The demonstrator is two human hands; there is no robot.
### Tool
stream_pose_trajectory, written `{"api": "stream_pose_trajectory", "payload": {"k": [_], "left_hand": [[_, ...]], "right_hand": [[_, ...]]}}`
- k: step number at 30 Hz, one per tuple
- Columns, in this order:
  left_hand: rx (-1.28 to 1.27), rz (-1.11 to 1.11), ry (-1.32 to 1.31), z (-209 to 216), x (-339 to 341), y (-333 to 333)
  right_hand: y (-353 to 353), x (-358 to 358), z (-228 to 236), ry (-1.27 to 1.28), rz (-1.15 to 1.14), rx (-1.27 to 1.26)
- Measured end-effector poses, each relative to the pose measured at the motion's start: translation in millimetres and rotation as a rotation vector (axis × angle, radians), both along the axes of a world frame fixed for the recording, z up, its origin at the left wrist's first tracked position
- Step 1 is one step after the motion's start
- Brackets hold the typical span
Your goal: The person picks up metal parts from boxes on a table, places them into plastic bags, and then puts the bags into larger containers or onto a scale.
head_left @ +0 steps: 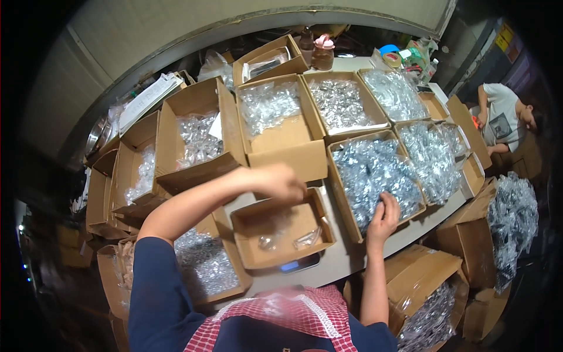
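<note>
My left hand (278, 180), smeared by motion, hovers over the far left edge of a small cardboard box (243, 246); its fingers are too blurred to read. Inside that box lie a small clear packet (307, 239) and another clear packet (267, 242). The box sits on a scale (299, 264) with a lit blue display. My right hand (384, 217) rests at the near side of a box of bluish clear plastic packets (372, 170), its loosely bent fingers touching the packets. No packet shows clearly between them.
Open cardboard boxes of clear packets (337, 102) crowd the table (334, 258). A box of silvery packets (205, 264) stands left of the scale. More filled boxes (425, 276) stand lower right. A jar with a pink lid (322, 53) is at the back. Another person (503, 117) is far right.
</note>
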State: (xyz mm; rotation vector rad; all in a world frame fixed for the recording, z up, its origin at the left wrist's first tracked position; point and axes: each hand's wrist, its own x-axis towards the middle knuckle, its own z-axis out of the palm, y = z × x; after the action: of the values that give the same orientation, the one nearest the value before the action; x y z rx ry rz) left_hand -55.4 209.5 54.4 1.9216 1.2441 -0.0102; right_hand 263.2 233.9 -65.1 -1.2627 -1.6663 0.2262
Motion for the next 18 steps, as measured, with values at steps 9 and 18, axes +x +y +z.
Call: {"api": "stream_pose_trajectory", "payload": {"k": [9,18], "left_hand": [[0.623,0.656,0.875,-161,-149,195],[0.506,0.753,0.933,-167,-138,218]], "right_hand": [[24,31,39,-0.031,0.433,-0.296],[233,73,90,0.043,0.644,-0.424]]}}
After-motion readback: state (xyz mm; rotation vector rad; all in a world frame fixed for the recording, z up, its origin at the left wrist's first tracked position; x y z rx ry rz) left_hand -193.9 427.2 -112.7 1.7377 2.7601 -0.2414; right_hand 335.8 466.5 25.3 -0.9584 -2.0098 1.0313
